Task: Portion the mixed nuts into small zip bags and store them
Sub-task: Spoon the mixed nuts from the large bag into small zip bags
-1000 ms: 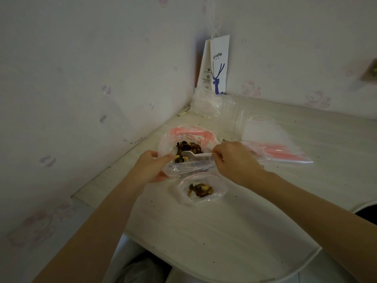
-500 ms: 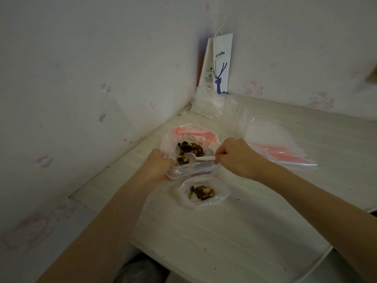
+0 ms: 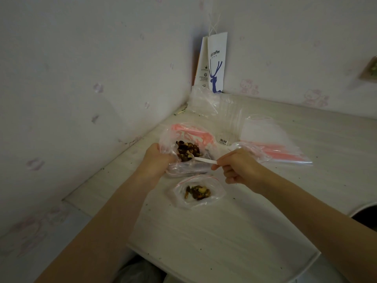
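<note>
Head view: left hand (image 3: 156, 160) gripping large clear plastic bag of mixed nuts (image 3: 186, 149); right hand (image 3: 239, 165) pinching small white plastic spoon (image 3: 201, 159), bowl among nuts. One small red-zip bag (image 3: 196, 192), partly filled, just below on pale wooden table (image 3: 224, 231).

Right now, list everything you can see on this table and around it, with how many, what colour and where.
large bag of mixed nuts: one, clear with pink print, brown nuts inside, centre of the table, held open by the left hand
spoon: one, white, bowl dipped into the nuts in the large bag
small zip bag: one, clear with a red zip line, some nuts inside, flat on the table nearer the person
empty zip bags: a stack, count unclear, clear with pink-red strips, right of the large bag
crumpled plastic wrapping: clear, far corner
paper bag: one, white with a blue deer, upright in the corner
table: one, pale wood grain
left hand: gripping the large bag's rim
right hand: fingers pinching the spoon handle
</note>
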